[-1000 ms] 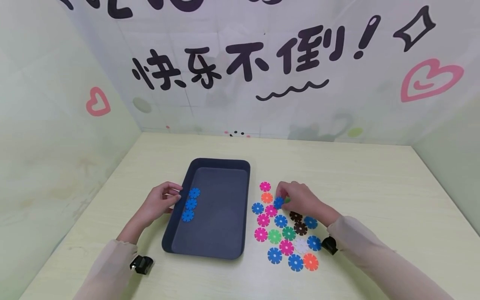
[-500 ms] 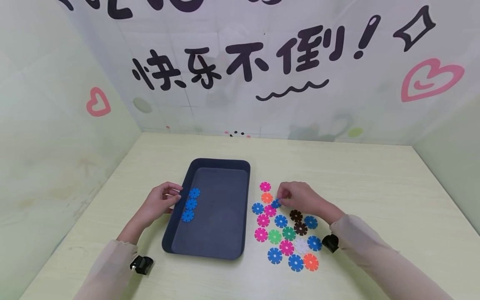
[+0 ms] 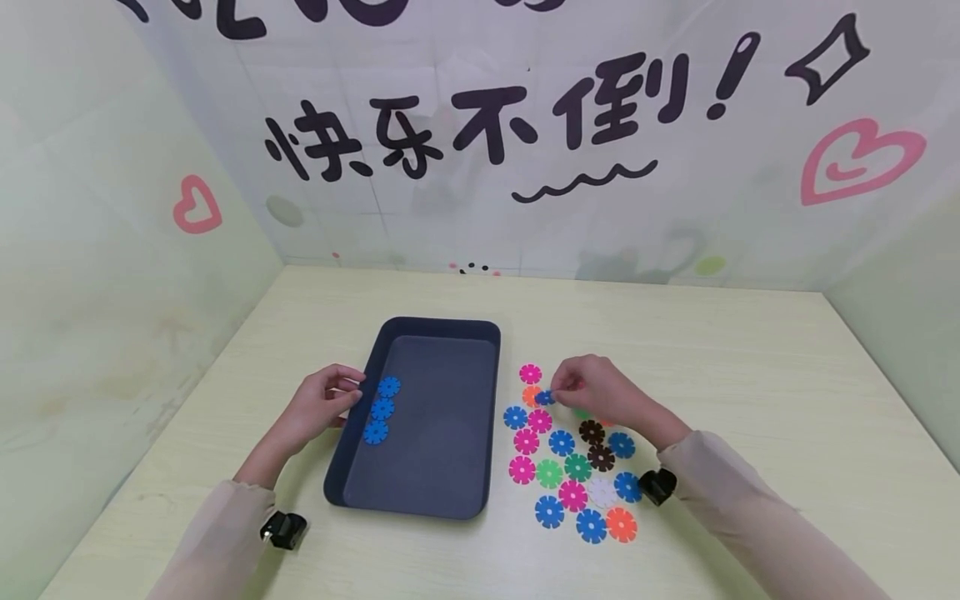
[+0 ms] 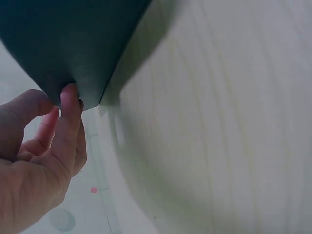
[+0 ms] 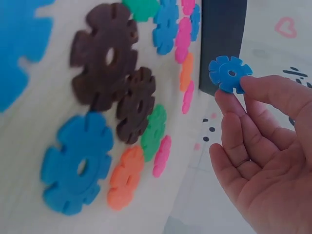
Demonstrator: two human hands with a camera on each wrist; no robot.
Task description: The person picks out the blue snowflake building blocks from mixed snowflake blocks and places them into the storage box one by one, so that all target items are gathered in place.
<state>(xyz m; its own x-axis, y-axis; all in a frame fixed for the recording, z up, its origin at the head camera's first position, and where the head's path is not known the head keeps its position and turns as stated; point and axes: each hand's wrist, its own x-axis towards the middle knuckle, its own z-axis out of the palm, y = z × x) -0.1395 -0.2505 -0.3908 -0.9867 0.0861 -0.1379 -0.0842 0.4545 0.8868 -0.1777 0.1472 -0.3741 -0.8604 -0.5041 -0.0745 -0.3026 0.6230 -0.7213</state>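
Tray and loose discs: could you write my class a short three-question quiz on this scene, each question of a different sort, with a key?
1. Multiple choice: what colour is the disc that the right hand pinches? A: white. B: blue. C: brown.
2. True or false: the left hand touches the tray.
3. Count: how many tray discs lie inside it?

Key: 1: B. 2: true. 3: three.

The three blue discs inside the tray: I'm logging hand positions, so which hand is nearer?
Left. The left hand touches the tray's left wall, just across it from the three blue discs; the right hand is past the tray's right side, pinching another blue disc.
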